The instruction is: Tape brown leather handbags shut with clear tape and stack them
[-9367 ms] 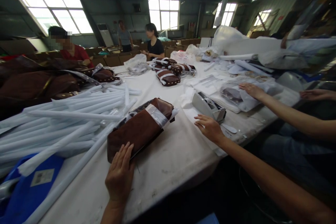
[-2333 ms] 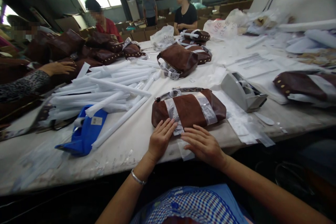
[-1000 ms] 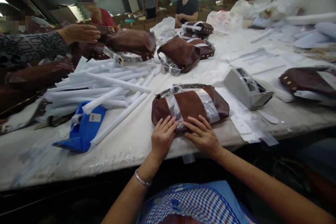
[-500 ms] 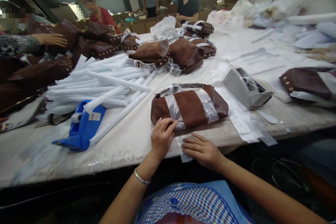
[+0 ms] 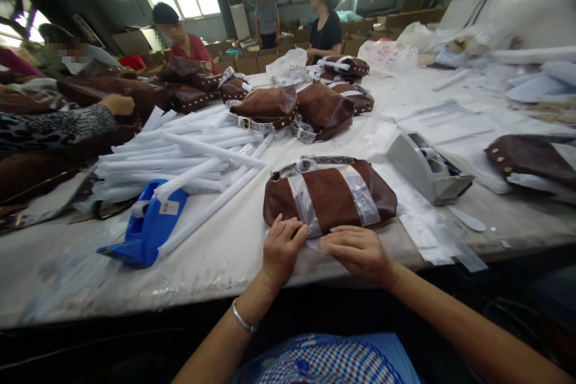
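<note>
A brown handbag [image 5: 332, 195] lies on its side in front of me, banded by two clear plastic strips, the left strip [image 5: 306, 207] and the right strip [image 5: 363, 195]. Its wrapped strap [image 5: 330, 160] lies along the far side. My left hand [image 5: 282, 249] rests at the bag's lower left edge, fingers a little bent and touching it near the left strip. Just right of it, my right hand [image 5: 362, 255] lies with fingers stretched along the bag's front bottom edge. A bit of clear plastic shows between the hands, mostly hidden by them.
To the left are a blue tape dispenser [image 5: 155, 225] and a pile of white rolled tubes [image 5: 180, 153]. A grey tape dispenser [image 5: 427, 168] stands right of the bag. More brown bags [image 5: 324, 111] lie behind. A co-worker's hand [image 5: 117, 104] touches bags at far left.
My right hand has moved up against the bag's front edge. The plastic end that hung below the bag is now mostly out of sight. The co-worker's hand at left has shifted.
</note>
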The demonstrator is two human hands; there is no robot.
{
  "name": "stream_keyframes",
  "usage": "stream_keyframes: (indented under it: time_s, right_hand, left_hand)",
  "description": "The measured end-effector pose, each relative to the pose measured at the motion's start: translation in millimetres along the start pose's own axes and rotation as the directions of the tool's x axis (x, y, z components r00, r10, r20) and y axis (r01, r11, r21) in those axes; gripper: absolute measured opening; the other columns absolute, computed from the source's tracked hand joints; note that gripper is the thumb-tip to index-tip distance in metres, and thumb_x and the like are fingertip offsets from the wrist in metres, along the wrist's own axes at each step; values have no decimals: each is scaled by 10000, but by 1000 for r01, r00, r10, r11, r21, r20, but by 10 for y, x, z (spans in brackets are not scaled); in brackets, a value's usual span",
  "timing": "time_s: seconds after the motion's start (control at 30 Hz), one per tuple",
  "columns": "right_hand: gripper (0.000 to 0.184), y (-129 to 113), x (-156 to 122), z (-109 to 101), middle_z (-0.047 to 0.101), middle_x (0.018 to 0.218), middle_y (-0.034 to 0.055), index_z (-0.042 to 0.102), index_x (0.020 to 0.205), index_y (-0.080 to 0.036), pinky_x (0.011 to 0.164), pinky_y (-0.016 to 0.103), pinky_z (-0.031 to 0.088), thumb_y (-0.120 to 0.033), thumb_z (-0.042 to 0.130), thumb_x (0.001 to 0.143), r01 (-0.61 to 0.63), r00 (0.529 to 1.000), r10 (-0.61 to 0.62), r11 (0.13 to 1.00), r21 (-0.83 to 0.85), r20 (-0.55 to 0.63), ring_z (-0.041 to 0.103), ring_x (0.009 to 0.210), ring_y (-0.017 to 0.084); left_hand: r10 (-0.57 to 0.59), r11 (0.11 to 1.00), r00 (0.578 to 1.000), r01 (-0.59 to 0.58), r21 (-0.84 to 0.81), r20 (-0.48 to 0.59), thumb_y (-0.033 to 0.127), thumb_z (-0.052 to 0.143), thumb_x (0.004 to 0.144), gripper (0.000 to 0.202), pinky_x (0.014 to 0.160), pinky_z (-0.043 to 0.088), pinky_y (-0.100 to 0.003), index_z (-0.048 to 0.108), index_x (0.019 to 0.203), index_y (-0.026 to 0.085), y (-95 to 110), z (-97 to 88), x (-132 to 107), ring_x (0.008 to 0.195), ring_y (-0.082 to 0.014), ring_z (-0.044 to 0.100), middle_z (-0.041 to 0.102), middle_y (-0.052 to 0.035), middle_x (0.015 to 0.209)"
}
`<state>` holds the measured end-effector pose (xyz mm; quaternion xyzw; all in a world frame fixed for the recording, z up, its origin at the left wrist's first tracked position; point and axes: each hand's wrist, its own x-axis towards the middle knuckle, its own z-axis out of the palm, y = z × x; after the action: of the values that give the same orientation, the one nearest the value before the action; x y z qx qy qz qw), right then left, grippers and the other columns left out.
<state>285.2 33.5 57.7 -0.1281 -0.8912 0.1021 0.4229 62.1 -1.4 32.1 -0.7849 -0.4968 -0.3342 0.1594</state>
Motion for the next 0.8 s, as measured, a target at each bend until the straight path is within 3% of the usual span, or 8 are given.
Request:
stream_keyframes:
  time_s: [0.17, 0.3, 0.43, 0.6, 0.7, 0.8]
  right_hand:
    - [257, 193, 343, -17, 772, 995, 29, 700, 1113, -256, 932, 357, 572, -117, 596, 923, -20, 1000, 20, 999, -25, -15, 724, 887, 155]
    - [179, 310, 515, 35, 767, 935, 19, 742, 1029, -266, 873, 355, 575, -188, 608, 940, -169, 985, 170, 985, -27, 21, 710, 884, 181]
    - [171, 375, 579, 85, 762, 935, 26, 765, 1020, -258, 770, 283, 583, -231, 617, 938, -342, 937, 337, 939, 46, 96, 712, 847, 174]
    - [156, 365, 663, 53, 776, 953, 11, 763, 1028, -248, 780, 262, 597, -282, 661, 915, -497, 868, 477, 845, 199, 141, 731, 840, 177]
    - [194, 335, 684, 5, 783, 971, 8, 752, 1070, -242, 791, 256, 613, -288, 689, 893, -515, 857, 503, 823, 237, 113, 744, 855, 186]
    - [255, 310, 674, -36, 785, 958, 4, 722, 1155, -246, 800, 257, 618, -294, 669, 910, -423, 906, 407, 870, 252, 114, 747, 851, 179]
  left_hand:
    - [1, 1000, 999, -1, -20, -41, 137, 590, 926, 137, 1085, 478, -456, 670, 1004, 216, -10, 10, -22, 1009, -179, 670, 729, -7, 970]
    - [4, 997, 999, -8, -82, -46, 118, 579, 928, 137, 1106, 467, -450, 671, 975, 208, -28, -1, -47, 1042, -169, 671, 736, -12, 1013]
    - [-4, 994, 998, -3, -109, -66, 119, 580, 927, 141, 1095, 481, -450, 678, 974, 208, -36, -12, -61, 1041, -167, 678, 742, -19, 1011]
    - [-23, 993, 997, 15, -121, -70, 117, 585, 922, 148, 1087, 493, -436, 687, 970, 212, -36, -24, -49, 1024, -159, 688, 747, -19, 1006]
    - [-37, 992, 997, 29, -124, -61, 114, 581, 922, 153, 1086, 495, -431, 685, 972, 214, -31, -28, -36, 1020, -156, 690, 748, -16, 989]
    - [-48, 992, 997, 41, -117, -58, 105, 569, 925, 160, 1080, 500, -426, 682, 951, 215, -24, -33, -28, 1013, -153, 691, 747, -16, 980]
